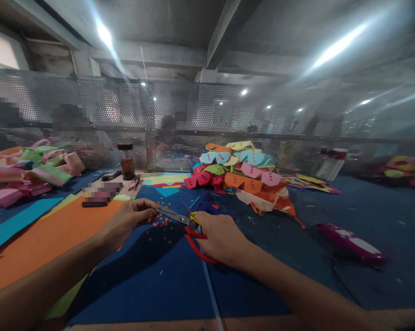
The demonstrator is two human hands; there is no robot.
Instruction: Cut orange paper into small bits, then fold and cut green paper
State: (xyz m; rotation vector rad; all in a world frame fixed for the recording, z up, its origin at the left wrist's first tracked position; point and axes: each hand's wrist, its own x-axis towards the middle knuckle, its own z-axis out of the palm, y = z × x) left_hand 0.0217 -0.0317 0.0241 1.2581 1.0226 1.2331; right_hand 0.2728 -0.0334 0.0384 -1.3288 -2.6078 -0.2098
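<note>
My right hand [221, 234] is closed round the red handles of a pair of scissors [173, 214], whose blades point left. A small yellow piece [193, 219] shows at the scissors by my right fingers; I cannot tell what it is. At the blade tips, my left hand [136, 215] has thumb and fingers pinched together. Whatever they hold, if anything, is too small or hidden to name. Tiny orange paper scraps [164, 222] lie scattered on the dark blue tabletop [152, 285] below the blades.
Orange paper sheets [65, 230] and a turquoise strip [21, 220] lie left. Folded coloured paper pieces [252, 172] are heaped ahead, with another pile [31, 170] far left. A lidded jar [127, 165] stands behind. A magenta oblong device [352, 243] lies right, before a mesh partition [179, 105].
</note>
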